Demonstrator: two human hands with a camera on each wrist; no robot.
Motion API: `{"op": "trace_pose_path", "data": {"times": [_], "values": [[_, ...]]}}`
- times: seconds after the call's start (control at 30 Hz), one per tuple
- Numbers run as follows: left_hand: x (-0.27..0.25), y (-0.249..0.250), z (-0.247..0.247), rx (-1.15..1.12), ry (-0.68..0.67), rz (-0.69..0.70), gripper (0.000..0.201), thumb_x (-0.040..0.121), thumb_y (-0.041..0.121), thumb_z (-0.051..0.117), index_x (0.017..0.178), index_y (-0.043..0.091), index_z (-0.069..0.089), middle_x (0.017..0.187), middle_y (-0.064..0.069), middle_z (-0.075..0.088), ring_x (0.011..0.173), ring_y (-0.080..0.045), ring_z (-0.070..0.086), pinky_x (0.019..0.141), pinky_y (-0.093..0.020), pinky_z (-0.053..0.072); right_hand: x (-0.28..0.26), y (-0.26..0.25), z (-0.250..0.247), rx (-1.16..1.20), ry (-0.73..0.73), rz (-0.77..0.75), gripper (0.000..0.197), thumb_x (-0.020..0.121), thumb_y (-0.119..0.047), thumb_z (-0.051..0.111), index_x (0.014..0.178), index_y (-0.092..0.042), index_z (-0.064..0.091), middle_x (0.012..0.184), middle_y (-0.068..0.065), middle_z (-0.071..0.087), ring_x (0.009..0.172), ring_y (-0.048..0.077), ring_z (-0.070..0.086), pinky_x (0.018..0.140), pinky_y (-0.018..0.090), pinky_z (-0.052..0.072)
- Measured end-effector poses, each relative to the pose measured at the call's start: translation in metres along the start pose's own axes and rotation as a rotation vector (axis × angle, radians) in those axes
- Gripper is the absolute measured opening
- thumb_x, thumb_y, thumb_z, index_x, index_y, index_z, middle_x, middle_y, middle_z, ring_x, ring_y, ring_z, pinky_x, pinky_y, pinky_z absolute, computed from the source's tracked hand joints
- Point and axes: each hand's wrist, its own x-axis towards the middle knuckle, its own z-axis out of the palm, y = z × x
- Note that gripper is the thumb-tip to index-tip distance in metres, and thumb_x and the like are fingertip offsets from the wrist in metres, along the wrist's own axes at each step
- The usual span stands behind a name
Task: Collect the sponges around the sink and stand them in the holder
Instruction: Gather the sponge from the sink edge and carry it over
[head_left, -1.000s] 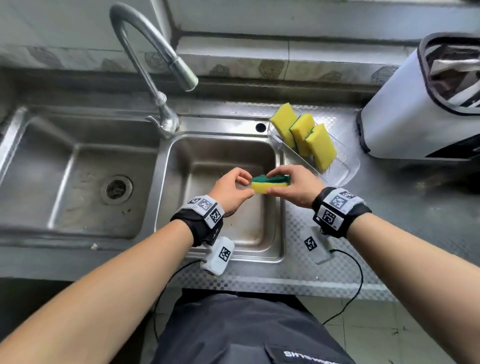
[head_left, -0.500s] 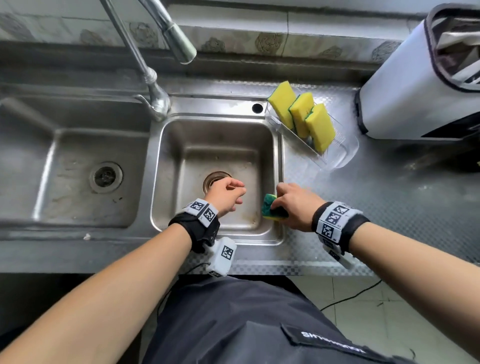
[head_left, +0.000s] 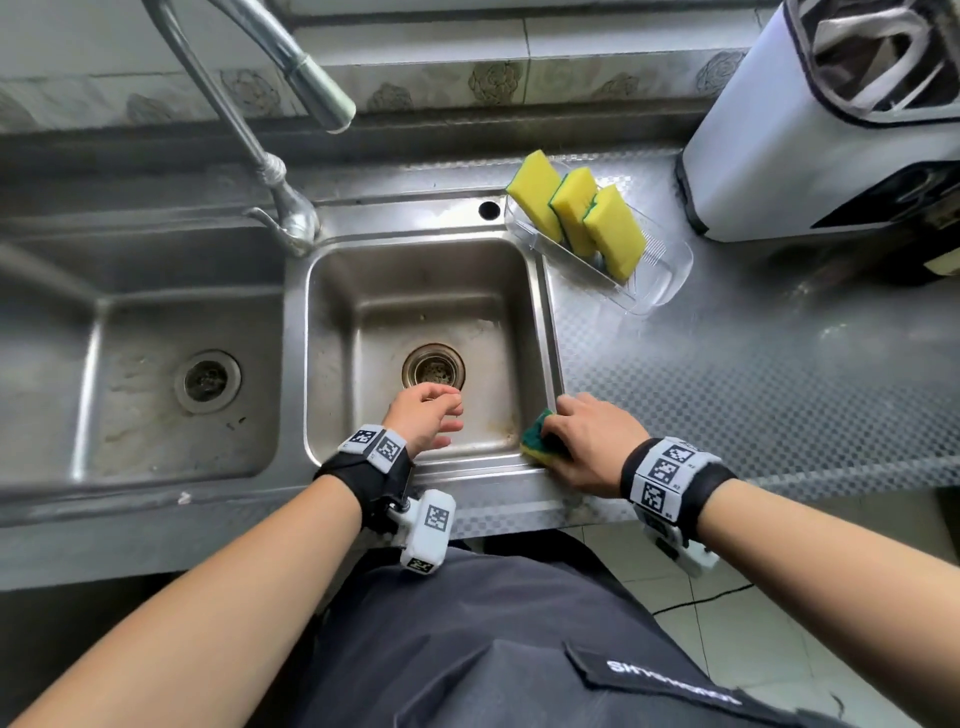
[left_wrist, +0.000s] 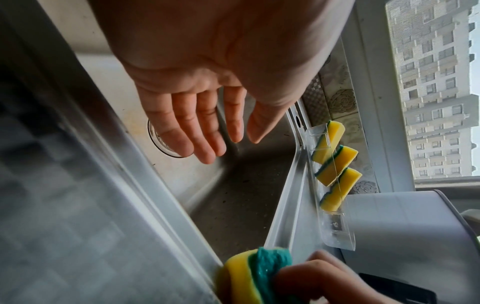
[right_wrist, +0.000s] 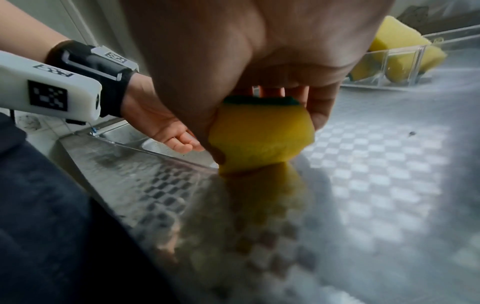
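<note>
— What fills the scene, largest first?

— A steel desk (head_left: 753, 374) with a double sink (head_left: 431, 332) let into it, a bent tap (head_left: 270, 156) behind, and a white appliance (head_left: 810, 130) at the desk's far right corner. Just beside the sink's far right corner stands a clear holder (head_left: 660, 270) with three yellow sponges (head_left: 571, 213) leaning on edge inside — its near end looks free.

— And the hands?

— The right hand (head_left: 592, 447) grips a fourth sponge (head_left: 535, 441) at the sink's near right corner, where rim meets desk. Its fingers (right_wrist: 319, 111) and thumb are curled round the block, green scrub side up against the fingers, yellow foam touching the steel. The left hand (head_left: 423, 415) hovers over the basin near the drain (head_left: 434, 368), fingers (left_wrist: 187, 131) loose and spread, holding nothing.

— How should that sponge handle?

— Light and soft, by its look: the foam bulges under the squeeze, so a hard pinch would deform it. Whether it is wet, I cannot tell. Holding it across the two broad faces, near one short end, should leave the other end free to slot upright into the holder.
</note>
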Motion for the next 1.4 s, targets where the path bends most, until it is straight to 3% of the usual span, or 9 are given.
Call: {"op": "trace_pose_path", "data": {"times": [0.17,0.33,0.57,0.63,0.77,0.93,1.07,1.23,1.4], "values": [[-0.005,0.001,-0.023,-0.001,-0.004,0.024,0.009,0.09,0.022,0.056,0.097,0.02,0.062,0.098,-0.006,0.068,0.082,-0.019,0.066,0.07,-0.032,0.052,0.005,-0.04,0.007,0.189,-0.05,0.067,0.046,0.085,-0.06,0.044,0.099,-0.019,0.06,0.094,0.004,0.056,0.085,0.026,0.06,0.072,0.03,0.046],[-0.013,0.006,-0.052,-0.066,0.054,0.054,0.017,0.092,0.018,0.054,0.107,0.013,0.06,0.09,-0.004,0.065,0.073,-0.016,0.063,0.065,-0.028,0.048,0.038,-0.096,-0.003,0.297,-0.136,-0.047,0.047,0.078,-0.063,0.055,0.092,-0.021,0.066,0.084,-0.004,0.056,0.074,0.018,0.056,0.073,0.028,0.05],[-0.024,-0.014,-0.127,-0.283,0.296,0.032,0.011,0.091,0.013,0.055,0.08,0.014,0.057,0.065,-0.005,0.055,0.04,-0.007,0.051,0.041,-0.019,0.037,0.099,-0.188,0.002,0.282,-0.229,-0.247,0.025,0.075,-0.034,0.071,0.095,-0.019,0.071,0.088,-0.004,0.054,0.079,0.018,0.057,0.06,0.023,0.042],[-0.026,-0.021,-0.14,-0.302,0.345,0.025,0.013,0.09,0.011,0.055,0.077,0.015,0.057,0.064,-0.005,0.054,0.038,-0.006,0.048,0.038,-0.017,0.035,0.115,-0.203,-0.001,0.285,-0.242,-0.278,0.025,0.076,-0.03,0.071,0.098,-0.017,0.072,0.09,-0.001,0.062,0.08,0.017,0.059,0.059,0.019,0.04],[-0.027,-0.026,-0.16,-0.331,0.445,0.064,0.014,0.089,0.008,0.055,0.076,0.013,0.059,0.062,-0.006,0.054,0.043,-0.009,0.047,0.036,-0.015,0.035,0.143,-0.226,-0.013,0.229,-0.195,-0.332,0.024,0.077,-0.034,0.067,0.093,-0.016,0.073,0.092,0.006,0.066,0.08,0.023,0.062,0.068,0.029,0.049],[-0.027,-0.032,-0.175,-0.342,0.577,0.051,0.014,0.085,0.012,0.057,0.072,0.016,0.061,0.062,-0.004,0.058,0.047,-0.01,0.048,0.043,-0.019,0.039,0.167,-0.23,-0.008,0.19,-0.128,-0.351,0.016,0.078,-0.028,0.063,0.09,-0.023,0.072,0.096,0.003,0.056,0.085,0.024,0.059,0.073,0.033,0.051],[-0.022,-0.039,-0.174,-0.23,0.554,0.06,0.011,0.079,0.019,0.06,0.069,0.022,0.065,0.067,0.001,0.065,0.063,-0.015,0.057,0.069,-0.031,0.051,0.181,-0.221,-0.005,0.223,-0.109,-0.331,0.014,0.077,-0.027,0.064,0.087,-0.021,0.072,0.095,0.003,0.057,0.085,0.026,0.06,0.072,0.033,0.05],[-0.007,-0.016,-0.178,-0.093,0.536,0.191,0.019,0.079,0.009,0.066,0.094,0.018,0.072,0.09,0.001,0.071,0.082,-0.012,0.065,0.08,-0.018,0.052,0.221,-0.207,-0.018,0.244,-0.013,-0.272,0.012,0.076,-0.025,0.065,0.085,-0.024,0.073,0.096,0.004,0.058,0.089,0.026,0.06,0.07,0.03,0.046],[0.021,0.033,-0.185,0.204,0.565,0.323,0.03,0.076,0.005,0.061,0.097,0.02,0.076,0.1,-0.005,0.076,0.092,-0.022,0.069,0.087,-0.031,0.055,0.266,-0.198,-0.048,0.219,0.15,-0.205,0.015,0.077,-0.033,0.064,0.088,-0.031,0.074,0.096,0.007,0.058,0.092,0.032,0.059,0.076,0.041,0.052]]}}
